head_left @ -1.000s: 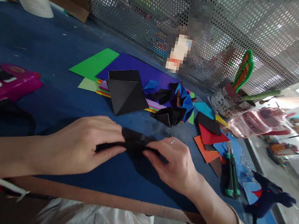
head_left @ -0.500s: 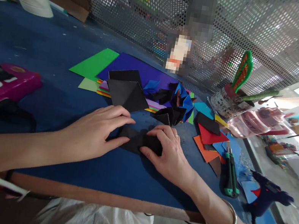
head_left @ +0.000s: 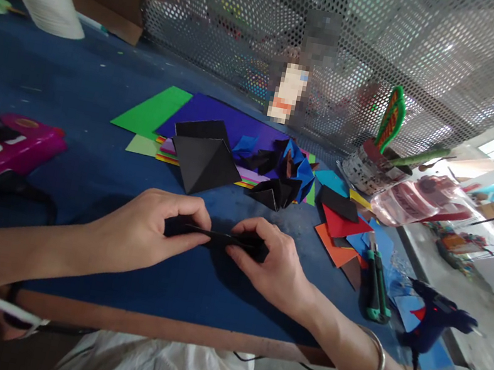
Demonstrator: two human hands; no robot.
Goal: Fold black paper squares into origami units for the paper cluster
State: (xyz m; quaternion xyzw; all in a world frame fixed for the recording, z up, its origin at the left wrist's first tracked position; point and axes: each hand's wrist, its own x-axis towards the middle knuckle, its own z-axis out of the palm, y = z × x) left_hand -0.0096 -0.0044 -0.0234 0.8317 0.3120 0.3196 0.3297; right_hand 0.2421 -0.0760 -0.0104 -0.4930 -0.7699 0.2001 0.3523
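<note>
- Right at the middle of our work, we have the dark folded paper (head_left: 217, 238), edge towards us, between both hands, just above the blue tabletop (head_left: 137, 290).
- At nine o'clock from it, our left hand (head_left: 150, 232) pinches its left part between thumb and forefinger; the other fingers curl in behind, and we cannot tell quite how they lie.
- Over at three, our right hand (head_left: 278, 267) grips the other part, thumb on the near side, bent fingers pressed together on the far side.
- Up at eleven, there's the large black folded piece (head_left: 206, 162), leaning over the colored sheets (head_left: 169, 152).
- Towards one, we spot the black and blue folded shapes (head_left: 296, 178), bunched together.
- Round at two, beyond the loose paper pieces (head_left: 341, 221), stands the spattered pot (head_left: 369, 168).
- Out at three, here's the green-and-black cutter (head_left: 376, 287), with the dark blue glue gun (head_left: 437, 314) farther out.
- Well off between nine and ten, we see the magenta tool (head_left: 30, 150).
</note>
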